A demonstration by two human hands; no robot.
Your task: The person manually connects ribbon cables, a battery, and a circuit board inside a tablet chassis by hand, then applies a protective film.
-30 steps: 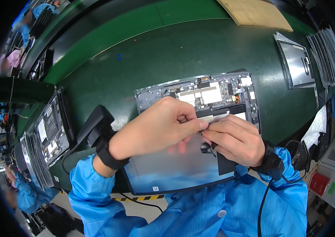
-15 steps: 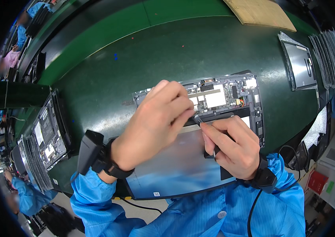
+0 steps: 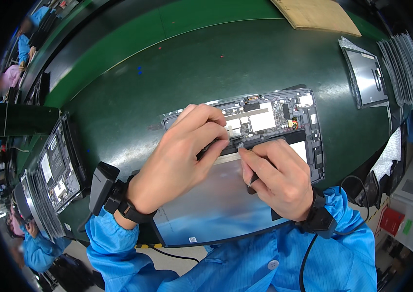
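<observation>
Your left hand [image 3: 179, 163] and right hand [image 3: 277, 177] meet over the opened tablet [image 3: 245, 170], which lies flat on the green desk [image 3: 177, 68] just in front of you. Since a sec ago the left wrist has swung outward and its fingers reach further onto the circuit board [image 3: 270, 114]; the tablet itself hasn't shifted. Left grip: fingertips pressed together on a dark strip at the board's lower edge. Right grip: pinching a thin dark tool [image 3: 251, 184], tip hidden under the fingers. Judging by that, work's gone from steadying to fine placement at the seam btwn board and silver panel [image 3: 206, 209].
</observation>
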